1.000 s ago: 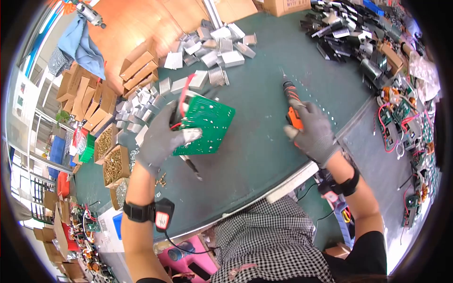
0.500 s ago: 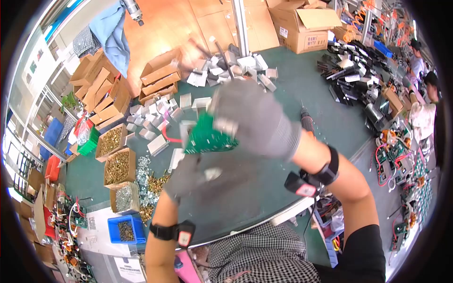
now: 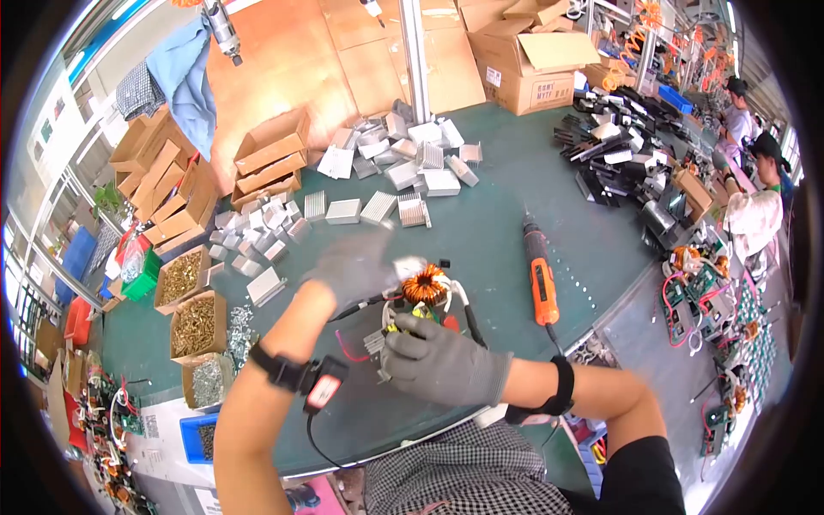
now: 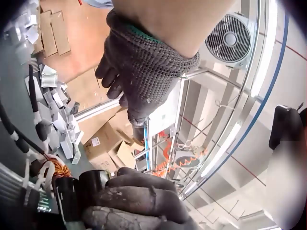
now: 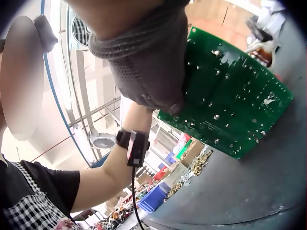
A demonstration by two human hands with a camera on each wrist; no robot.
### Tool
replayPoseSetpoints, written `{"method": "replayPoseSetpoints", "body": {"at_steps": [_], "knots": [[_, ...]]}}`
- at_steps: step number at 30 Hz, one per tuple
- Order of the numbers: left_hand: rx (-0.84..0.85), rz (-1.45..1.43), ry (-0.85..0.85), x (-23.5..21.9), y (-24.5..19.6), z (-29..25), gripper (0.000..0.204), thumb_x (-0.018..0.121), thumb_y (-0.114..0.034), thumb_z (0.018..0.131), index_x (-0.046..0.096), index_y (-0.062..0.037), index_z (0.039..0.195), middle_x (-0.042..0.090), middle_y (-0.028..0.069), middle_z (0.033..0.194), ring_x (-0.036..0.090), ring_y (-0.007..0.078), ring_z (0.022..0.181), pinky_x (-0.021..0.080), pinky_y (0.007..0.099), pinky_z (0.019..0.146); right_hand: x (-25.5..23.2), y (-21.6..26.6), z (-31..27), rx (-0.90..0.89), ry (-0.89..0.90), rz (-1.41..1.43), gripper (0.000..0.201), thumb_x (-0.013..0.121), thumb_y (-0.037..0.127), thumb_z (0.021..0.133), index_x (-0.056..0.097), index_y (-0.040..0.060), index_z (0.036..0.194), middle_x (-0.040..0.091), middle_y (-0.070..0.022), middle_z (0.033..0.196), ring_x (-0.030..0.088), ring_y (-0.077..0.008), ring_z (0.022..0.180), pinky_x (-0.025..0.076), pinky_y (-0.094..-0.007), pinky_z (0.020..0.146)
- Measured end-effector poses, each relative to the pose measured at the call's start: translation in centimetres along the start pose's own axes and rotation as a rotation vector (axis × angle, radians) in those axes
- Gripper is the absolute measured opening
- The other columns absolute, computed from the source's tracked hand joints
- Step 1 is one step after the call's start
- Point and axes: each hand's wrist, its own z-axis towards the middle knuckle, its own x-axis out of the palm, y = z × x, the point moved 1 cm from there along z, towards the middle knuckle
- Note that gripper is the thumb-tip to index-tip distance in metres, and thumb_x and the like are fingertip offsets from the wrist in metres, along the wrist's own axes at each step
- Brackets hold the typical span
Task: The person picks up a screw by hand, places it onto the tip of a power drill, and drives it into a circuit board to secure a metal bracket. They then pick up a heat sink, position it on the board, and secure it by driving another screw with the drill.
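The right hand (image 3: 442, 360), gloved in grey, grips a green circuit board (image 5: 230, 96) by one edge, close over the table. Its component side, with a copper-wound toroid coil (image 3: 424, 285), black leads and metal fins, shows in the head view; soldered underside faces the right wrist camera. In the left wrist view the right fingers (image 4: 139, 199) curl beside black cylindrical parts. The left hand (image 3: 356, 264), blurred and gloved, hovers just beyond the coil, fingers loosely bent, with nothing seen in them. An orange and black electric screwdriver (image 3: 541, 279) lies on the table, right of the board.
Silver heat sinks (image 3: 408, 154) lie piled behind the hands. Boxes of brass screws (image 3: 194, 326) and a blue bin (image 3: 197, 439) stand at left. Black metal parts (image 3: 618, 146) are heaped at far right. Two people (image 3: 755, 163) are beyond.
The right hand let go of the screwdriver and took the circuit board from the left hand. The board turned over, component side now facing the head camera. The left hand came off it.
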Motion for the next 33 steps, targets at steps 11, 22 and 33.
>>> {"method": "replayPoseSetpoints", "body": {"at_steps": [11, 22, 33], "knots": [[-0.2, -0.745, 0.135, 5.8, 1.1, 1.0, 0.077, 0.082, -0.034, 0.067, 0.041, -0.0015, 0.124, 0.057, 0.0169, 0.112, 0.057, 0.0248, 0.105, 0.047, 0.0358, 0.089, 0.8, -0.2, -0.7, 0.024, -0.075, 0.08, 0.015, 0.06, 0.017, 0.072, 0.064, 0.0094, 0.084, 0.053, -0.0018, 0.094, 0.053, -0.0194, 0.1, 0.045, -0.0484, 0.098], [-0.419, -0.794, -0.155, 10.4, 11.4, -1.3, 0.062, 0.078, -0.022, 0.073, 0.046, -0.0047, 0.123, 0.058, 0.0107, 0.115, 0.057, 0.019, 0.104, 0.047, 0.0314, 0.089, 3.3, -4.9, 5.4, 0.058, 0.22, 0.278, 0.028, 0.065, 0.01, 0.066, 0.062, 0.009, 0.095, 0.058, -0.0039, 0.104, 0.054, -0.0231, 0.105, 0.044, -0.0351, 0.095], [-0.194, -1.1, -0.357, 5.2, 4.5, -11.6, 0.05, 0.057, -0.024, 0.092, 0.041, 0.0002, 0.133, 0.055, 0.012, 0.119, 0.053, 0.0211, 0.11, 0.044, 0.0333, 0.094, -2.1, -5.6, 1.1, 0.345, -0.042, 0.271, 0.049, 0.068, 0.02, 0.074, 0.055, 0.0076, 0.119, 0.053, -0.0112, 0.124, 0.049, -0.0315, 0.116, 0.039, -0.0413, 0.099]]}}
